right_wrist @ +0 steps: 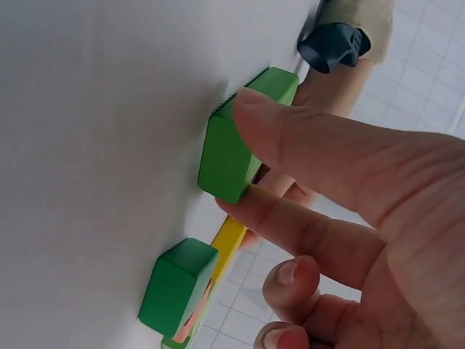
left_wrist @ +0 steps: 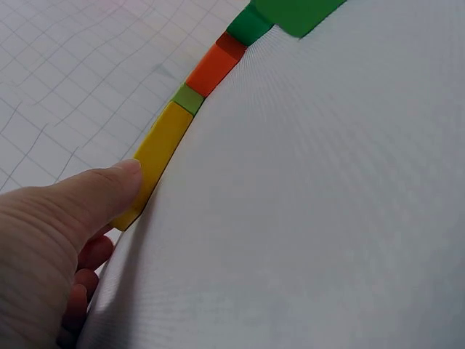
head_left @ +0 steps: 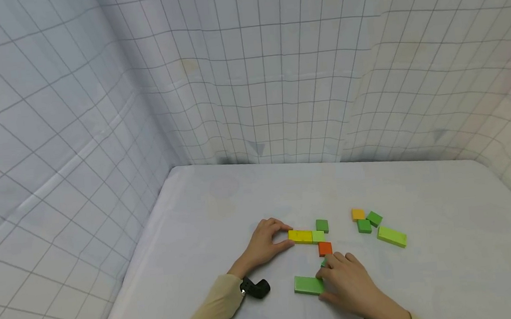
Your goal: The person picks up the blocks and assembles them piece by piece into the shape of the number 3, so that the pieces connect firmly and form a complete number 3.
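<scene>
Long green block (head_left: 308, 285) on the near part of the white table (head_left: 218, 197), its left end free. The right hand (head_left: 348, 282) pinches its right end across the narrow width, thumb on the near side and index finger opposite, a grip that probably lets the block be turned or slid with little effort; whether it is lifted at all cannot be told. A small teal-green block (right_wrist: 178, 287) lies just beyond, partly hidden by that hand in the head view. Next outward is an orange-red block (head_left: 325, 249), set near the corner of a small light-green block (head_left: 317, 237). The latter abuts the yellow block (head_left: 299, 236), whose left end the left hand (head_left: 266, 241) pinches between thumb and fingers, presumably to keep the row straight. The hands are apart. A small green block (head_left: 322, 226) lies just beyond the light-green one. Farther right, a long lime block (head_left: 392, 237), two dark green blocks (head_left: 364, 226) and an amber block (head_left: 358, 214) lie loosely grouped, seemingly outside the working area. Gridded cloth (head_left: 265, 53) encloses the table.
</scene>
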`<action>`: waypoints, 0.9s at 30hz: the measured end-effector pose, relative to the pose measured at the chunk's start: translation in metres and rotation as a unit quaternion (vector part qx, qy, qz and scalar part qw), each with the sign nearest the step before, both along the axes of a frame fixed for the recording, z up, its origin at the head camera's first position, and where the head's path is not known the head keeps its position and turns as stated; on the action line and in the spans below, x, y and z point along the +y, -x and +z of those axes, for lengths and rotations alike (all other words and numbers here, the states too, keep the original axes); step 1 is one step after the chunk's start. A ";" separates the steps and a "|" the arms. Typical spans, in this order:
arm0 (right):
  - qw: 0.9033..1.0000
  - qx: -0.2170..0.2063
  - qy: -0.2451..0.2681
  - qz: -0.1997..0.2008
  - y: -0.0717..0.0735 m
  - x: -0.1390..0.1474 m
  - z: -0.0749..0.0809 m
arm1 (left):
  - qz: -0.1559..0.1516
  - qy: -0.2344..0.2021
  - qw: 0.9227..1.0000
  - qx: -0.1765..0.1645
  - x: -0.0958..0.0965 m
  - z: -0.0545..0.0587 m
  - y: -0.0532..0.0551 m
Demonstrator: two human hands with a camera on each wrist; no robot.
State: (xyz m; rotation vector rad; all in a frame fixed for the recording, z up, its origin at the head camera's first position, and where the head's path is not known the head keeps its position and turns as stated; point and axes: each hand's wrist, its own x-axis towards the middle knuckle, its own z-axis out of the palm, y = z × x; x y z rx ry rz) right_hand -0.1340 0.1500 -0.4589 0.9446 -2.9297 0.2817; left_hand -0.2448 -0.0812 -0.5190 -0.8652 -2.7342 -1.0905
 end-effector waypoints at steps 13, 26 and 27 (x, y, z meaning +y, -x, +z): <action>1.000 0.007 0.005 -0.006 0.019 -0.010 0.004 | -0.001 -0.007 1.000 0.005 0.001 0.002 -0.001; 1.000 0.003 0.016 -0.001 0.031 -0.005 0.004 | 0.000 -0.006 1.000 0.001 0.000 0.001 0.000; 1.000 0.003 0.016 0.001 0.031 -0.005 0.004 | 0.000 -0.005 1.000 0.001 0.001 0.001 0.000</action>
